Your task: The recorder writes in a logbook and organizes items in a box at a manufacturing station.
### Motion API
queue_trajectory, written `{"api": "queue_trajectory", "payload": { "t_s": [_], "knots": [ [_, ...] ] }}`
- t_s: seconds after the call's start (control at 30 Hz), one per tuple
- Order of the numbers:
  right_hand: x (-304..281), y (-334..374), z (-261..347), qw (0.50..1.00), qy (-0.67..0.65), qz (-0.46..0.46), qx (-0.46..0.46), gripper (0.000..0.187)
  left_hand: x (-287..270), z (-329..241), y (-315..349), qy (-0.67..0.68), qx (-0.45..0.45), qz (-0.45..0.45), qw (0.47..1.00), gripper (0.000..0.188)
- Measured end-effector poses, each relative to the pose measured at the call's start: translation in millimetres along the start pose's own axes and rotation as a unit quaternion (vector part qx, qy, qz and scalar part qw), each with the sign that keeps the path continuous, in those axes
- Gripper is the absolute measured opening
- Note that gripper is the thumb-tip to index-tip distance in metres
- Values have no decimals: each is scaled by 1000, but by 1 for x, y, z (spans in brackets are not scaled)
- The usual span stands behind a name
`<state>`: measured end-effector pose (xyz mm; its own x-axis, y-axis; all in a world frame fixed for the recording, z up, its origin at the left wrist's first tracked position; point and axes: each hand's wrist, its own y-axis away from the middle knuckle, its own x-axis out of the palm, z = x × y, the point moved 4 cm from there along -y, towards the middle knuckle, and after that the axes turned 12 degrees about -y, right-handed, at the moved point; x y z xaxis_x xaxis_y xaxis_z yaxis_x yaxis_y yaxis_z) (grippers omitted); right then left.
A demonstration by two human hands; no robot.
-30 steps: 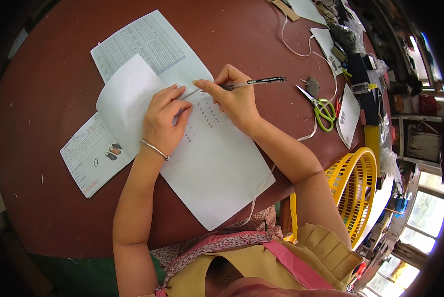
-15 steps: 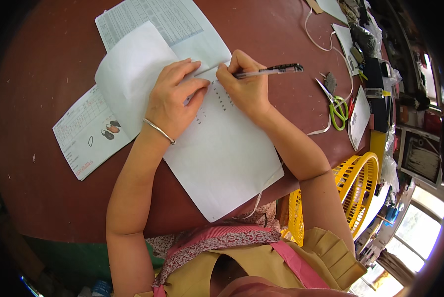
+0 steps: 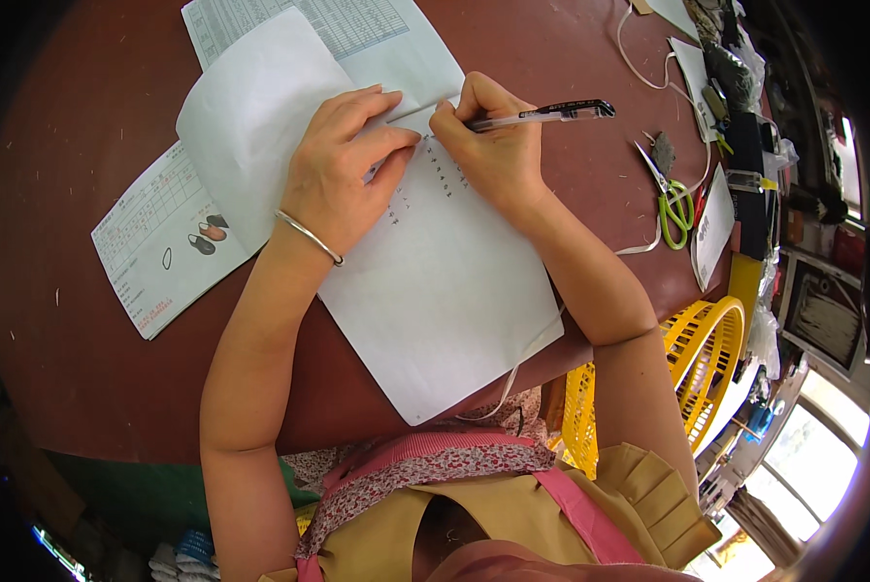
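My right hand (image 3: pixel 498 150) is closed round a pen (image 3: pixel 551 113) with a clear barrel and black end. The pen slants across the upper part of a white sheet (image 3: pixel 444 291), which carries several small handwritten marks; my fingers hide its tip. My left hand (image 3: pixel 347 165), with a silver bangle at the wrist, lies on the sheet's upper left with fingers apart, holding nothing. Beside it a curled white page (image 3: pixel 260 107) stands up from the papers. Under that page, to the left, lies a printed sheet (image 3: pixel 153 281) with a table and pictures of shoes.
Green-handled scissors (image 3: pixel 675 213) lie on the red-brown table (image 3: pixel 76 291) to the right, by a white cord (image 3: pixel 668 97) and a card (image 3: pixel 711 233). Another printed sheet (image 3: pixel 357 34) lies at the back. A yellow plastic basket (image 3: pixel 692 369) stands beyond the table's right edge.
The view has shifted slightly. My right hand still holds the pen at the upper part of the sheet, and my left hand keeps its place on the paper.
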<state>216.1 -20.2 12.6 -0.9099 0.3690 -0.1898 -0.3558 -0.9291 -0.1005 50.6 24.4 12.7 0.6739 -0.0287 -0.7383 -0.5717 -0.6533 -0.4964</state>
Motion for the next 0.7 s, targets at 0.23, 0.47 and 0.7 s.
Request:
{"api": "queue_trajectory", "payload": {
  "t_s": [0.23, 0.47, 0.7],
  "knots": [
    [0, 1, 3, 1000, 15, 0, 6, 32, 0, 0, 0, 1, 0, -3, 1000, 18],
    [-1, 1, 3, 1000, 18, -4, -13, 32, 1, 0, -1, -2, 14, -23, 1000, 15],
    [0, 1, 0, 1000, 25, -10, -13, 32, 1, -1, 0, 0, 11, -23, 1000, 15]
  ]
}}
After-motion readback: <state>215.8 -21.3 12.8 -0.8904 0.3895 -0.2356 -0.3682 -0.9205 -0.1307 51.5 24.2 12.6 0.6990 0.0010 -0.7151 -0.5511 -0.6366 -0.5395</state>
